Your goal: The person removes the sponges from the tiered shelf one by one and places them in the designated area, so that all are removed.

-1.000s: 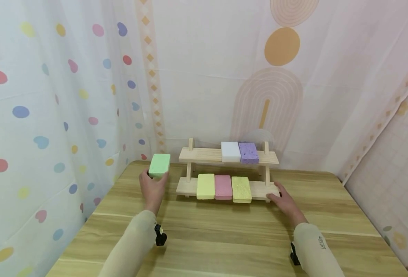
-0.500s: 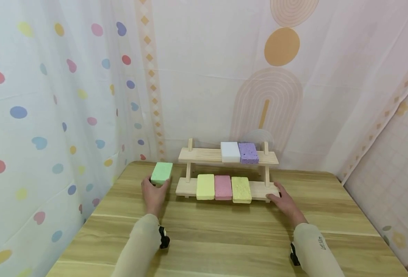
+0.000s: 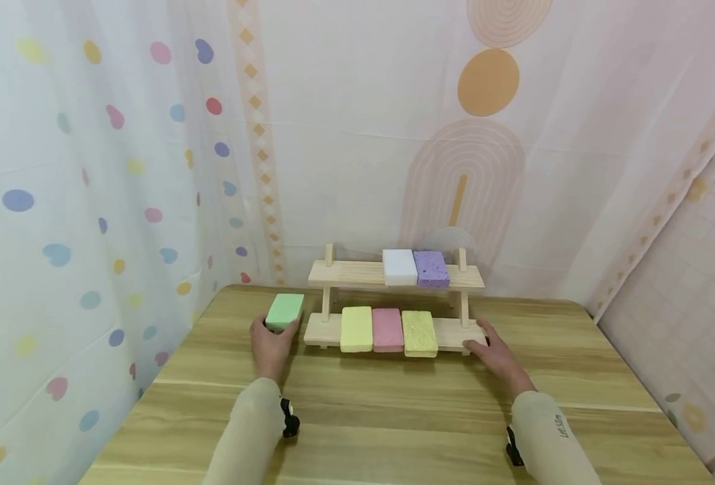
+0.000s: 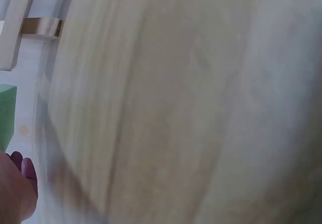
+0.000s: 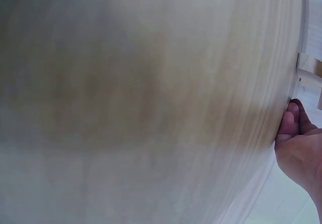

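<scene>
A pale green sponge (image 3: 285,310) is pinched between the thumb and fingers of my left hand (image 3: 271,347), low over the table just left of the two-tier wooden rack (image 3: 322,330). In the left wrist view the sponge (image 4: 7,116) shows only at the left edge, above the hand (image 4: 19,191). At the rack's other end, my right hand (image 3: 495,350) grips the tip of the lower board, thumb in front. On that board lie a pale yellow sponge (image 3: 356,329), a pink sponge (image 3: 387,330) and a mottled yellow sponge (image 3: 420,333), side by side.
The upper board bears a white sponge (image 3: 399,267) and a purple sponge (image 3: 432,269), towards its right. A wood-grain table (image 3: 393,417) lies under everything. Patterned curtains (image 3: 345,168) hang behind the table and along its sides.
My left hand has lowered the green sponge towards the table and brought it slightly nearer to me. The right hand stays at the rack's end; the head view has shifted a little.
</scene>
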A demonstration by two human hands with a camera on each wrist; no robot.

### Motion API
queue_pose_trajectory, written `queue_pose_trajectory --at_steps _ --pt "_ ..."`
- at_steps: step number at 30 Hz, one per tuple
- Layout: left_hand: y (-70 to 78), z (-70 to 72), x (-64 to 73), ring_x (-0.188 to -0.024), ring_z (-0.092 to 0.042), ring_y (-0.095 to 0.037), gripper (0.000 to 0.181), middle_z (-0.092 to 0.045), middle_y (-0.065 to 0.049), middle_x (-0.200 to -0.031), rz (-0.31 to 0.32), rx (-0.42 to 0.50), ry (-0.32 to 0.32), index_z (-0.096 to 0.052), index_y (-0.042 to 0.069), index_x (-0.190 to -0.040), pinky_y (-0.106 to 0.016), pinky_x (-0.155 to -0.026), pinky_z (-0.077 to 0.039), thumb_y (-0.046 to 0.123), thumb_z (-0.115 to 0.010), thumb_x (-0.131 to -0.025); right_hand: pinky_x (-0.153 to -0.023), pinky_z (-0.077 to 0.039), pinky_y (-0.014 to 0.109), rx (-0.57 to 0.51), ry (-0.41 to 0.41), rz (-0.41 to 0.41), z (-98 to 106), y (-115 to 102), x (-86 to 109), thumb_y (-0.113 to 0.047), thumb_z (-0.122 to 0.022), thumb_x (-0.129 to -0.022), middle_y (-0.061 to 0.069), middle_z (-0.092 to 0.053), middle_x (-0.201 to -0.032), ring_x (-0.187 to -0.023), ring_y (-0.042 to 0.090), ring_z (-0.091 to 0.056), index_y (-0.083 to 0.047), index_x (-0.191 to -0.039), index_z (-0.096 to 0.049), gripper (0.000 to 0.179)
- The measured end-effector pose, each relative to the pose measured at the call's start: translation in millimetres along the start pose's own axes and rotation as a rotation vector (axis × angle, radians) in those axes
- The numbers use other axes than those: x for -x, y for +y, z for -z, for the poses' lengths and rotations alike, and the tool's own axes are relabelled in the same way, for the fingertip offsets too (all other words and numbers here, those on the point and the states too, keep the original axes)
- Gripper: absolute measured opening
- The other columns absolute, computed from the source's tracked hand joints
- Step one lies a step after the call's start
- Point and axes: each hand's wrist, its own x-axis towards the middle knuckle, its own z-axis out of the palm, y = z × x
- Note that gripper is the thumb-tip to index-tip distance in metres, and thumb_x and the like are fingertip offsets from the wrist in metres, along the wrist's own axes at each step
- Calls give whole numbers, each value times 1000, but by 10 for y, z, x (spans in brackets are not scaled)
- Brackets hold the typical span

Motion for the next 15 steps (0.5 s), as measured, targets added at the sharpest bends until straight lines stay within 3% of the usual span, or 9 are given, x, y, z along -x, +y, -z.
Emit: queue_pose_trajectory --at_steps 15 --pt "-83 -3 -17 -122 -42 -42 74 -43 -30 -131 -5 -108 -31 -38 -12 -136 -53 -106 -33 27 -76 -86 -113 -15 64 -7 8 -3 -6 -10 10 -39 -55 -100 28 -4 -161 -145 49 -7 -11 -159 -8 81"
